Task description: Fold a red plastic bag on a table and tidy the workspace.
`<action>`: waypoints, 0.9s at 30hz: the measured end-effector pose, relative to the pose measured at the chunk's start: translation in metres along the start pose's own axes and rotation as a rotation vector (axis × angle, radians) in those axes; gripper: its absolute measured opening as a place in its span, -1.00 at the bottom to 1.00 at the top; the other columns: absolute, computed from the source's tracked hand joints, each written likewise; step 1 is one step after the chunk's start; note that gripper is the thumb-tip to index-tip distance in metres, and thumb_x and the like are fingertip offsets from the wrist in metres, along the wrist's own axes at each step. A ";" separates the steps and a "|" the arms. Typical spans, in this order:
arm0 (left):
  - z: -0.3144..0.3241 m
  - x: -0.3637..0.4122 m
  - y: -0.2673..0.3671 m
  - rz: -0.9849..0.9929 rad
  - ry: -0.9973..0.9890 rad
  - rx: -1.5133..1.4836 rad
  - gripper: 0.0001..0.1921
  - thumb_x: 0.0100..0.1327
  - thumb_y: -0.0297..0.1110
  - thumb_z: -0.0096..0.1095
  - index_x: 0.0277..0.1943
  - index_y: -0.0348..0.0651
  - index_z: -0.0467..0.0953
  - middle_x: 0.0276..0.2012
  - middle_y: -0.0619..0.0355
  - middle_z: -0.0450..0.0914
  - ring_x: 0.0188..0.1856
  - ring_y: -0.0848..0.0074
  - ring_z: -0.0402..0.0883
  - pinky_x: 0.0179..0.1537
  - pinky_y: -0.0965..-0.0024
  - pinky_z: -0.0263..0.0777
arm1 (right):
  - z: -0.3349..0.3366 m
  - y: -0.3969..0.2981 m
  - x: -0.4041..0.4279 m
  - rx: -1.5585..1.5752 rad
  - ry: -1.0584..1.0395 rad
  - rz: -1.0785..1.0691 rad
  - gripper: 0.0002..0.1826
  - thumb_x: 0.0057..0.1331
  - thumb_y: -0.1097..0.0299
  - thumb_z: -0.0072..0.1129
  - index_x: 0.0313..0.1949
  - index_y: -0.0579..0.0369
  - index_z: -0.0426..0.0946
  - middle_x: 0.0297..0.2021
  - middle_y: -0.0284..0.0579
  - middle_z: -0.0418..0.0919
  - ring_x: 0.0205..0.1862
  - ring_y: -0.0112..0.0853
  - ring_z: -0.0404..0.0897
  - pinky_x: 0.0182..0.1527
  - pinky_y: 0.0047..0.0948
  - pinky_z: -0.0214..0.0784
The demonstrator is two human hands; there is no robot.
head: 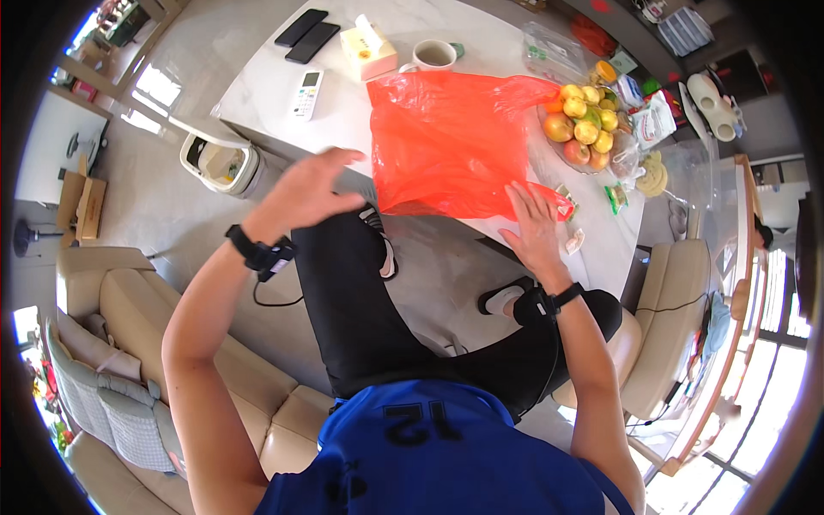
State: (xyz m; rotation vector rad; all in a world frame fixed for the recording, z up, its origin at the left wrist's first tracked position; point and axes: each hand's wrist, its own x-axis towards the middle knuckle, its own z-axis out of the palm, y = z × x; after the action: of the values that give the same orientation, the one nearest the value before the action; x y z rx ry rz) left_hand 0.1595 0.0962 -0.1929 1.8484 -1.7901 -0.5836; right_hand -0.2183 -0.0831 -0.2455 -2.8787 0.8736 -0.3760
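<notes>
A red plastic bag lies spread flat on the white marble-look table, its near edge reaching the table's front edge. Its handles point right, one by the fruit and one by my right hand. My right hand rests palm down on the bag's near right corner, fingers apart. Off the table's front edge, to the left of the bag, my left hand is in the air, slightly blurred, with thumb and fingers spread and nothing in it.
Behind the bag stand a mug of dark liquid and a tissue box. A white remote control and two black phones lie to the left. Fruit is piled in a bowl at right. A lidded bin stands left of the table.
</notes>
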 end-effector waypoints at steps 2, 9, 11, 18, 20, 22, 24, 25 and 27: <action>0.019 0.019 0.027 0.037 -0.274 0.095 -0.14 0.09 -0.16 0.51 0.40 -0.31 0.25 0.31 -0.25 0.40 0.27 -0.03 0.47 0.29 0.10 0.37 | 0.009 0.005 0.001 -0.025 -0.002 -0.022 -0.09 0.13 0.28 0.45 0.46 0.03 0.23 0.19 0.00 0.50 0.30 -0.09 0.38 0.37 -0.03 0.09; 0.087 0.057 0.047 0.043 -0.553 0.727 -0.19 0.12 -0.19 0.49 0.37 -0.34 0.28 0.48 -0.31 0.11 0.33 -0.09 0.41 0.16 -0.10 0.50 | 0.020 -0.001 -0.015 0.013 -0.089 -0.032 -0.79 0.11 0.36 0.33 -0.26 0.14 0.62 -0.08 -0.04 0.54 0.09 -0.14 0.47 0.21 -0.09 0.24; 0.105 0.060 0.031 0.110 -0.476 0.945 -0.35 0.19 -0.33 0.38 0.32 -0.31 0.33 0.51 -0.27 0.03 0.36 -0.09 0.39 0.05 -0.16 0.55 | 0.014 -0.003 -0.020 0.029 0.020 -0.074 -0.88 0.10 0.38 0.30 -0.40 0.14 0.61 -0.10 -0.06 0.55 0.08 -0.16 0.49 0.20 -0.11 0.26; 0.091 0.073 -0.011 0.170 -0.384 0.196 -0.68 0.19 -0.57 0.09 0.01 -0.32 0.60 0.25 -0.24 0.50 0.17 0.29 0.60 0.06 0.32 0.54 | -0.035 -0.010 -0.052 0.339 0.185 -0.272 -0.74 0.16 0.25 0.38 -0.49 0.12 0.52 -0.40 -0.14 0.50 -0.26 -0.16 0.55 -0.11 -0.17 0.38; 0.072 0.087 0.005 -0.009 -0.418 -0.017 -0.64 0.19 -0.59 0.05 0.04 -0.32 0.60 0.14 -0.22 0.58 0.08 0.34 0.64 0.04 0.33 0.53 | -0.044 -0.006 -0.068 0.485 0.150 -0.396 -0.74 0.15 0.26 0.43 -0.48 0.15 0.56 -0.60 -0.14 0.46 -0.52 -0.06 0.50 -0.42 -0.12 0.35; 0.067 0.087 0.002 0.020 -0.192 -0.276 -0.66 0.18 -0.60 0.02 -0.01 -0.38 0.63 -0.20 -0.07 0.72 -0.22 0.46 0.65 -0.05 0.40 0.49 | -0.030 -0.009 -0.076 0.592 -0.033 -0.203 -0.75 0.12 0.30 0.46 -0.46 0.20 0.59 -0.59 -0.12 0.49 -0.51 -0.04 0.51 -0.38 -0.13 0.38; 0.057 0.087 -0.023 -0.151 -0.252 -0.354 -0.69 0.18 -0.59 0.03 -0.07 -0.40 0.64 -0.26 -0.01 0.71 -0.26 0.48 0.64 -0.08 0.42 0.48 | -0.025 -0.009 -0.074 0.700 -0.365 0.163 -0.65 0.03 0.39 0.53 -0.22 0.29 0.64 -0.40 -0.01 0.63 -0.36 -0.06 0.59 -0.22 -0.22 0.48; 0.055 0.090 -0.032 -0.321 -0.311 -0.441 -0.72 0.17 -0.59 0.04 -0.13 -0.43 0.66 -0.31 0.04 0.71 -0.31 0.51 0.63 -0.12 0.45 0.47 | -0.016 -0.004 -0.071 0.700 -0.356 0.175 -0.65 0.03 0.39 0.53 -0.22 0.29 0.64 -0.40 -0.01 0.63 -0.36 -0.06 0.59 -0.22 -0.22 0.48; 0.057 0.092 -0.044 -0.328 -0.303 -0.473 -0.76 0.15 -0.59 0.06 -0.22 -0.44 0.68 -0.40 0.10 0.70 -0.33 0.52 0.62 -0.14 0.49 0.45 | 0.013 0.010 -0.063 0.702 0.264 0.333 -0.40 0.02 0.34 0.56 0.05 0.24 0.55 -0.15 0.01 0.65 -0.16 -0.15 0.64 -0.05 -0.26 0.50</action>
State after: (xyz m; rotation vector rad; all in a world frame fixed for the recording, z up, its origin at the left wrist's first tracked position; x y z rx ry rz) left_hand 0.1632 0.0022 -0.2615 1.7839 -1.3547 -1.3449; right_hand -0.2712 -0.0557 -0.2722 -2.0344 0.9862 -0.8380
